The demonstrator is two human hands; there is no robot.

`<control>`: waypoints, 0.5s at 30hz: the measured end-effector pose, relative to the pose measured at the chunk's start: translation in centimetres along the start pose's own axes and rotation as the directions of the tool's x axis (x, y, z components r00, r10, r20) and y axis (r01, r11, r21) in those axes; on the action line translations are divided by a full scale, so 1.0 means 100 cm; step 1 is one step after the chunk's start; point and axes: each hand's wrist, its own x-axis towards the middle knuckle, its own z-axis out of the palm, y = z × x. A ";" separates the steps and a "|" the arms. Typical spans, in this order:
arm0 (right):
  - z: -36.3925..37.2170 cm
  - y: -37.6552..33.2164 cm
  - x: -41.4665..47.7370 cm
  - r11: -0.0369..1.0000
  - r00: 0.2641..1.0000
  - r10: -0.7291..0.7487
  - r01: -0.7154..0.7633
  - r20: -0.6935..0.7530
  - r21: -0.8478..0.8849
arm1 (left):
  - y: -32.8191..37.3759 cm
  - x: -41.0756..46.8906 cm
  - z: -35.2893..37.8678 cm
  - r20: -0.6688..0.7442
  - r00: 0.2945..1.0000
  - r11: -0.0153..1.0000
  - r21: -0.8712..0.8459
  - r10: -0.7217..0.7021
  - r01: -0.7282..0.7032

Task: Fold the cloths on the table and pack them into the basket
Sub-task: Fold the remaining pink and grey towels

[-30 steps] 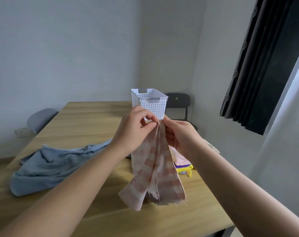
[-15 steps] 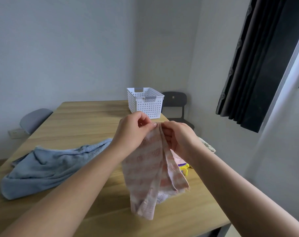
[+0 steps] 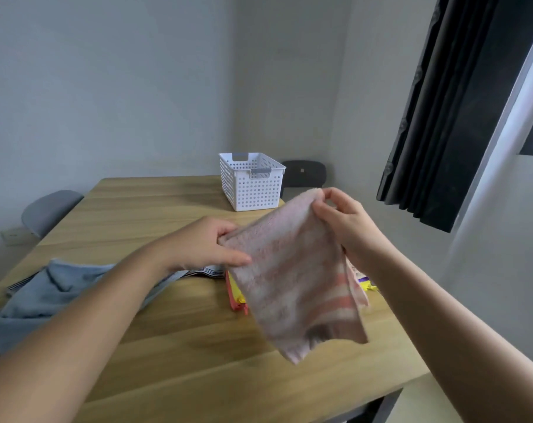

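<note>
With left hand (image 3: 210, 245) and right hand (image 3: 347, 227) pinching pink striped towel (image 3: 295, 288) aloft, mid-fold; far white basket (image 3: 253, 184) seemingly empty, blue towel (image 3: 54, 288) unfolded.

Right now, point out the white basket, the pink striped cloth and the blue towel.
white basket (image 3: 259, 193), head view, on its perforated near wall.
pink striped cloth (image 3: 292, 276), head view, on the middle of its hanging face.
blue towel (image 3: 54, 288), head view, on its crumpled middle.

The wooden table (image 3: 179, 355) carries a white basket (image 3: 253, 184), a crumpled blue cloth (image 3: 54, 288) and a stack of colourful cloths (image 3: 236, 296)
</note>
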 end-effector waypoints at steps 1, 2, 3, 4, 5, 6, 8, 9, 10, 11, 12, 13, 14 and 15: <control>-0.003 0.000 0.002 1.000 0.999 -0.010 0.009 -0.033 -0.007 | 0.000 -0.002 -0.002 -0.032 0.999 0.990 -0.139 0.009 -0.014; -0.005 0.001 0.004 1.000 0.998 -0.018 0.018 -0.064 -0.010 | -0.001 -0.002 -0.002 -0.081 0.997 0.949 -0.314 0.003 -0.028; -0.005 0.005 0.006 1.000 0.996 -0.019 0.018 -0.088 -0.014 | -0.001 -0.001 0.000 -0.121 0.992 0.870 -0.492 -0.027 -0.037; -0.004 0.007 0.007 1.000 0.995 -0.010 0.008 -0.102 -0.020 | 0.000 0.000 0.002 -0.139 0.988 0.774 -0.632 -0.067 -0.036; -0.001 0.011 0.007 0.999 0.993 0.012 -0.016 -0.118 -0.030 | 0.001 0.002 0.006 -0.146 0.983 0.693 -0.720 -0.110 -0.029; 0.003 0.014 0.007 0.998 0.990 0.056 -0.060 -0.133 -0.026 | 0.003 0.003 0.010 -0.148 0.977 0.649 -0.761 -0.155 -0.012; 0.008 0.019 0.004 0.981 0.972 0.196 -0.193 -0.133 0.031 | 0.007 0.001 0.016 -0.145 0.963 0.645 -0.763 -0.228 0.037; 0.008 0.020 0.003 0.959 0.954 0.280 -0.273 -0.109 0.078 | 0.008 -0.001 0.018 -0.141 0.957 0.653 -0.755 -0.252 0.061; 0.007 0.021 0.000 0.930 0.931 0.356 -0.346 -0.073 0.128 | 0.006 -0.003 0.020 -0.130 0.953 0.653 -0.753 -0.273 0.085; 0.005 0.024 -0.001 0.899 0.908 0.418 -0.408 -0.038 0.159 | 0.004 -0.005 0.021 -0.108 0.951 0.640 -0.760 -0.291 0.109; 0.004 0.027 -0.003 0.869 0.882 0.471 -0.462 -0.008 0.176 | 0.001 -0.008 0.022 -0.085 0.946 0.626 -0.767 -0.314 0.139; 0.006 0.034 -0.004 0.840 0.857 0.515 -0.511 0.031 0.184 | -0.004 -0.009 0.024 -0.068 0.937 0.622 -0.764 -0.343 0.172; 0.011 0.042 -0.008 0.806 0.828 0.556 -0.558 0.073 0.195 | -0.013 -0.011 0.028 -0.063 0.922 0.626 -0.752 -0.382 0.208; 0.016 0.051 -0.011 0.778 0.803 0.588 -0.595 0.101 0.202 | -0.021 -0.011 0.032 -0.061 0.907 0.633 -0.736 -0.416 0.241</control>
